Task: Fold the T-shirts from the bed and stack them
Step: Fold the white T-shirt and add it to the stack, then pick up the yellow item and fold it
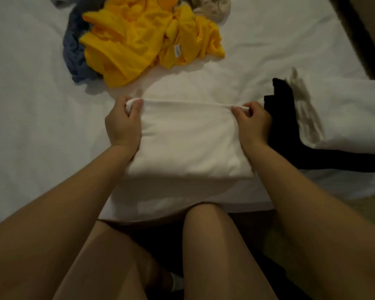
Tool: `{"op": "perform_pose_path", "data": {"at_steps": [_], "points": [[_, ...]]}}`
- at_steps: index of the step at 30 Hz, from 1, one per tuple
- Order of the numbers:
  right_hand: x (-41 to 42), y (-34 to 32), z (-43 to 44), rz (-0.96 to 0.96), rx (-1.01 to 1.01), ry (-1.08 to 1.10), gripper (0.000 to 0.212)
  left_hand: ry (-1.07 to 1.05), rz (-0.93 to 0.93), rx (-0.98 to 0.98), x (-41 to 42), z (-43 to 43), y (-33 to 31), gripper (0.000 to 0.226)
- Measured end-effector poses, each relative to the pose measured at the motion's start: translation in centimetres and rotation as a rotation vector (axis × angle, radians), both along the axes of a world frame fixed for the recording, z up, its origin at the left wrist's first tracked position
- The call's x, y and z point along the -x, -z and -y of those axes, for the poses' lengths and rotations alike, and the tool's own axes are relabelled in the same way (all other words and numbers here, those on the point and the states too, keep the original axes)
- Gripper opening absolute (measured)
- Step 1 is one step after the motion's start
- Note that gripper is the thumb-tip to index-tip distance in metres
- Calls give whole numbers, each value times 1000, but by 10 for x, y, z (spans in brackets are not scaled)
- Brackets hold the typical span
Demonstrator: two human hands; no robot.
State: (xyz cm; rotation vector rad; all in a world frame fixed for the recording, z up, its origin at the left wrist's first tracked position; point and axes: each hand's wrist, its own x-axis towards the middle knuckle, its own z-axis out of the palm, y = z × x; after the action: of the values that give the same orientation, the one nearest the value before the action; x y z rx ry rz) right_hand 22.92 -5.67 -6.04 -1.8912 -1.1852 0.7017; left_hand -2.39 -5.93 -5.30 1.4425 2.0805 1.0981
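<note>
left hand (122, 123) and right hand (252, 124) each pinched a far corner of the white shirt (188, 139), edge taut between them. shirt lay at the near edge of the bed (30, 109), black stack (279, 118) just beside on the right. advice: bring both corners over together, level, then flatten. yellow shirt (143, 44) lay crumpled farther in.

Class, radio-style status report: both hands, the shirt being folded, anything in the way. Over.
Left grip and right grip each pinch a far corner of the white T-shirt. Shirt part-folded on bed. Black garment close beside right grip; yellow shirt beyond.
</note>
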Motion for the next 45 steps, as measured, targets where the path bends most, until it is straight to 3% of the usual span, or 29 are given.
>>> {"op": "perform_pose_path", "data": {"at_steps": [5, 9, 12, 13, 15, 17, 20, 26, 33, 39, 45], "points": [[1, 2, 0, 65, 34, 16, 16, 11, -30, 90, 2, -6, 6, 30], [6, -13, 28, 128, 126, -56, 60, 14, 108, 159, -2, 10, -17, 52], [8, -25, 59, 206, 216, -206, 77, 228, -73, 370, -2, 46, -27, 66], [6, -26, 63, 195, 263, -248, 76, 307, -102, 431, 1, 54, -28, 68], [4, -31, 63, 129, 323, -330, 69, 374, 16, 479, 6, 60, -31, 66], [1, -39, 61, 80, 291, -404, 58, 372, 194, 434, 8, 64, -41, 55], [-2, -61, 65, 49, 188, -480, 51, 391, 186, 312, 4, 76, -64, 46], [-34, -117, 92, 172, -54, -411, 51, 445, 198, 199, -23, 102, -122, 60], [-131, -190, 102, 221, -270, -290, 55, 479, 316, 43, -115, 90, -175, 75], [-233, -188, 78, 99, -118, -103, 56, 637, 293, 61, -223, 51, -178, 89], [-280, -143, 56, 17, 79, -99, 60, 672, 248, 187, -272, 15, -141, 86]]}}
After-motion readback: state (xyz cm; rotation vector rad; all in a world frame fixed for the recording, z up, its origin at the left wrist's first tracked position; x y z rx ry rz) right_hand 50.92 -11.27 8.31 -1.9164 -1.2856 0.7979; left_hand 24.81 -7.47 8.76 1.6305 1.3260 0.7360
